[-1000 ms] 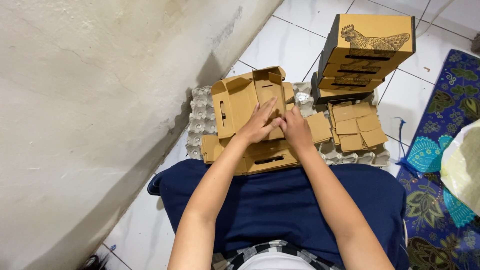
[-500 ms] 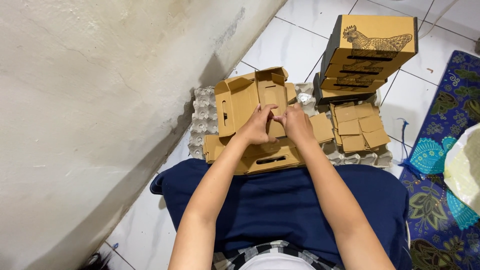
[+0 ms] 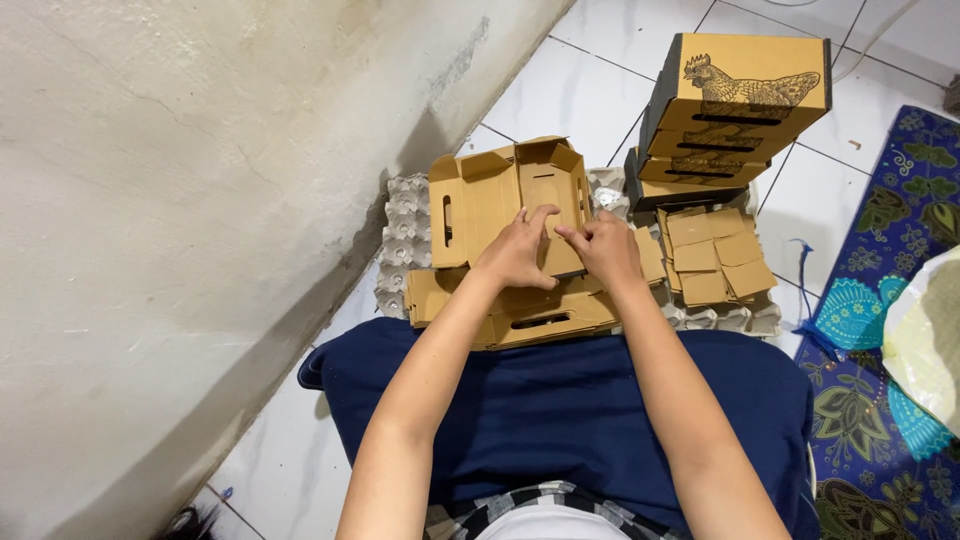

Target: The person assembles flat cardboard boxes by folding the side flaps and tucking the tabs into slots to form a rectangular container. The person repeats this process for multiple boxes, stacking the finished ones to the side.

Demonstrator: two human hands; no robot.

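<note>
left hand [image 3: 517, 253]: pressed flat on the half-folded box [image 3: 505, 200], fingers spread, not gripping
right hand [image 3: 606, 249]: right next to it, fingertips pushing on a flap of that box
box: sat on grey egg trays [image 3: 400, 235] by the knees
behind: stack of finished boxes [image 3: 735, 105], loose inserts [image 3: 715, 255]

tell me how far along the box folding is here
Done: a stack of finished boxes stands closed, up on the right. In hand: the left hand and right hand press on a half-folded box, its flaps open. Left: flat cardboard pieces lie on the egg trays, and more flat blanks sit under the hands, unfolded.
</note>
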